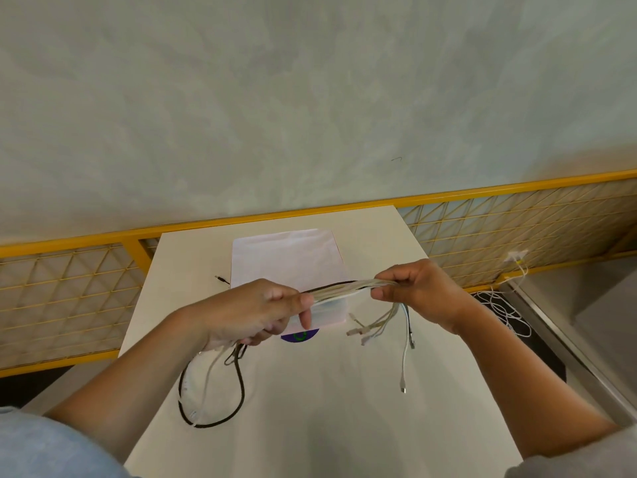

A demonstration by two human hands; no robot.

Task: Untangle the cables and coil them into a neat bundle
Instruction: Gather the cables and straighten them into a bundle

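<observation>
Holding the cables [339,288] taut above the table [310,426], my left hand [255,312] grips one end in a fist and my right hand [417,291] pinches the other. I see plugs [362,331] dangling below the right, loops [213,391] below the left.

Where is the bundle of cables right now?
In the head view the bundle of cables is mid-frame, stretched between the left hand and the right hand above the white table, with the pale pink sheet behind it.

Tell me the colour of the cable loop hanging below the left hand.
The loop is black, beside a white cable; head view.
</observation>
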